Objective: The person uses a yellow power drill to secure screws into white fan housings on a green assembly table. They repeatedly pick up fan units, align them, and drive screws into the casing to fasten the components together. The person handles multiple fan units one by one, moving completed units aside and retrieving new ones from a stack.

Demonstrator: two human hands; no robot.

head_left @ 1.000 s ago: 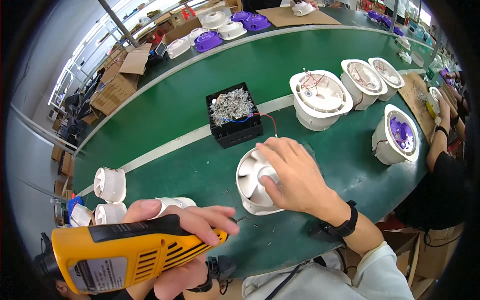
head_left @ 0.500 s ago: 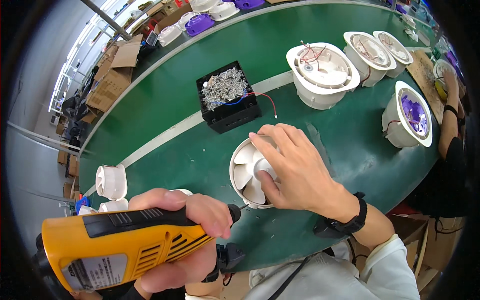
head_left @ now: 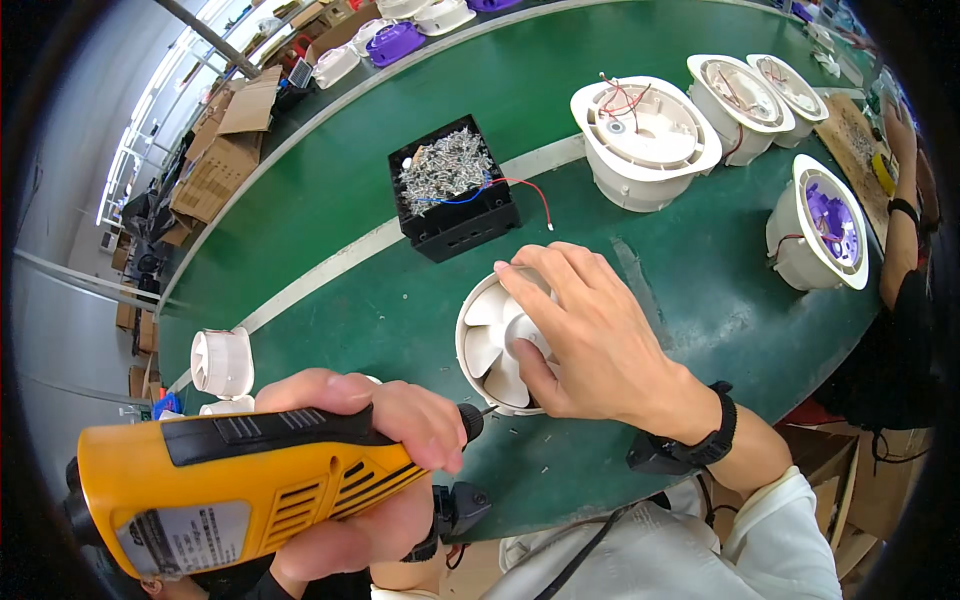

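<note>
My left hand is wrapped round a yellow and black electric screwdriver, which points rightward. Its thin bit reaches the near rim of a round white fan; whether it sits on a screw there is too small to tell. Over the fan's right side lies my right hand, fingertips at the far rim and thumb by the hub, holding it on the green table. Part of the blades is hidden beneath this hand. Beyond the fan stands a black box heaped with screws, a red and blue wire lying across it.
Several white housings with red wires stand at the far right, one with a purple inside. More white fan units sit at the left. A co-worker's hand is at the right edge. Loose screws lie on the table.
Both hands, the screwdriver and the fan keep almost the same places. The view has shifted slightly. At the right edge, the co-worker's hand has moved a little farther away.
</note>
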